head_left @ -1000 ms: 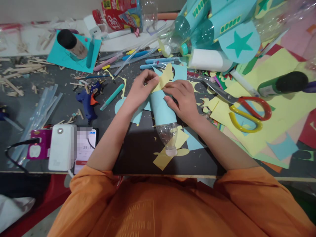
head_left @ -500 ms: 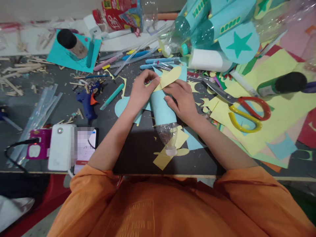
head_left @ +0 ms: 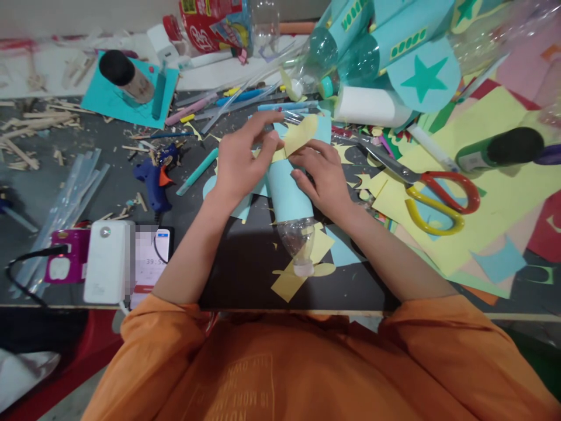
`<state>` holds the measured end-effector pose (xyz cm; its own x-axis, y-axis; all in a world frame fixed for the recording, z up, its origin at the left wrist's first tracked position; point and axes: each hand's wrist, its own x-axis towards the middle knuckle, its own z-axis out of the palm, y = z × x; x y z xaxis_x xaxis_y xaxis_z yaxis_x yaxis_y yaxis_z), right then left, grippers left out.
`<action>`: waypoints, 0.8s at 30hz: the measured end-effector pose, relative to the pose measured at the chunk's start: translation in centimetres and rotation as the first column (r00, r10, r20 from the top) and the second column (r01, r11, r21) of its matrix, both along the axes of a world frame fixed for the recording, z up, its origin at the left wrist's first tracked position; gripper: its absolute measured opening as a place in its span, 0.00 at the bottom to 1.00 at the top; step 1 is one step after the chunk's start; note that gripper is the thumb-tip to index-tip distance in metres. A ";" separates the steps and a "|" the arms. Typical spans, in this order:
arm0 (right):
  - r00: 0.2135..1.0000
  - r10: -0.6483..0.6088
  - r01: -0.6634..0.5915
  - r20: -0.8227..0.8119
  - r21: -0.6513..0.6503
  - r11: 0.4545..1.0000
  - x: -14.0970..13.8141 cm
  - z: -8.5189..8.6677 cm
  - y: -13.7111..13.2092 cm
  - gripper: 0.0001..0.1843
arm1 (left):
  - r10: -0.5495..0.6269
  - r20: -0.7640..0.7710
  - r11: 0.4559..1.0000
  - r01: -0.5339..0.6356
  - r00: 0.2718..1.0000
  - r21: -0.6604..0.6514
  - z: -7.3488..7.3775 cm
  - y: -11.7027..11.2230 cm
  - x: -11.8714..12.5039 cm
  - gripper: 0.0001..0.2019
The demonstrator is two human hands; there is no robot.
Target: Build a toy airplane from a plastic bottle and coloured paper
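A clear plastic bottle (head_left: 297, 234) wrapped in light blue paper lies on the table with its white cap toward me. Around its far end sit yellow paper pieces (head_left: 302, 135), one a rounded wing sticking up. My right hand (head_left: 322, 175) grips the bottle's right side, thumb on the blue wrap and fingers by the yellow piece. To the left, my left hand (head_left: 245, 155) is raised with thumb and fingers apart, close to the yellow paper. Its fingertips seem to hold nothing. Beneath the cap lie yellow paper cutouts (head_left: 289, 285).
Scissors (head_left: 432, 199) with red and yellow handles lie right, over coloured paper sheets (head_left: 491, 134). Left are a blue glue gun (head_left: 153, 178), a white power bank (head_left: 107, 260) and a phone (head_left: 151, 257). Decorated bottles (head_left: 385, 52) stand at the back beside a white roll (head_left: 372, 107).
My left hand has drawn back to the left from the yellow paper, and its fingers have spread. The right hand and the bottle have stayed in place.
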<state>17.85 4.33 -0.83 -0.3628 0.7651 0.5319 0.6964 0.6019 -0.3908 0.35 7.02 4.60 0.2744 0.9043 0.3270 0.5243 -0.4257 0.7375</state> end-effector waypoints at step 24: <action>0.935 -0.102 0.004 -0.339 -0.280 0.960 0.8 -0.9 1.1 0.30 | 0.016 -0.202 0.906 -0.100 0.979 -0.412 0.5 1.2 -1.3 0.16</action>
<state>18.65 5.42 -1.77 -0.1483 0.9101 0.3869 0.5152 0.4050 -0.7553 -0.91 8.26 5.10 0.2357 0.9620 -0.1377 0.6862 -0.0644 0.7245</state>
